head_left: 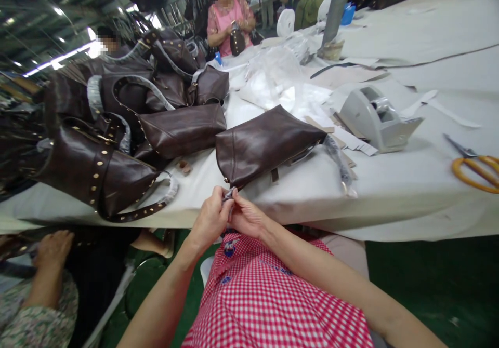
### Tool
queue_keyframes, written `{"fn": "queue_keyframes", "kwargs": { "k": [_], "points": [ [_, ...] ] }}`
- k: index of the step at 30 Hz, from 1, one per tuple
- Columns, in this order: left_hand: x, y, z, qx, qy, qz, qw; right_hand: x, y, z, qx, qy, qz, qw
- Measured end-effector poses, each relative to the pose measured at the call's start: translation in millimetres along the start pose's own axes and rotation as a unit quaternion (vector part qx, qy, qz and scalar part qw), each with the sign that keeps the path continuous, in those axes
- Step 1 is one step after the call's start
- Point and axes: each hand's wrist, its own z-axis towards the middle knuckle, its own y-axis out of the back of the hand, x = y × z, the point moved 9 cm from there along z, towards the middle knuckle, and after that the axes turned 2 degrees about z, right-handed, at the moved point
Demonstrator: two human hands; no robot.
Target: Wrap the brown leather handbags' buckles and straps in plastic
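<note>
1. The left hand (210,217) and right hand (249,218) meet at the front edge of the table (409,187), fingers of both pinched together on a small grey piece (228,195); whether it is joined to the bag, I cannot tell
2. The brown bag (261,143) lies on the table, its near corner just beyond the fingers; work here seems under way, the piece not yet let go, and how much remains does not show
3. Scissors (475,169) and a tape dispenser (378,122) sit well to the right
4. Other brown bags (89,166) crowd the left, finished or not unclear
5. Clear plastic (273,75) clutters the space behind, not obstructing the hands
</note>
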Motion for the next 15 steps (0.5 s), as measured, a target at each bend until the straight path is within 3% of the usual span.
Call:
{"fn": "queue_keyframes", "kwargs": {
  "k": [5, 8, 11, 15],
  "points": [
    [5, -0.2, -6, -0.056, 0.018, -0.028, 0.998, 0, 9, 0, -0.086, 0.016, 0.025, 0.996],
    [10, -11.8, -11, -0.016, 0.007, -0.073, 0.997, 7, 18, 0, -0.130, 0.035, 0.015, 0.991],
    [19, -22.7, -16, 0.033, 0.003, -0.133, 0.991, 16, 24, -5, -0.132, 0.054, 0.001, 0.990],
    [35, -24.0, -17, 0.034, 0.048, -0.165, 0.984, 26, 37, -20, -0.159, 0.042, -0.080, 0.983]
  ]
}}
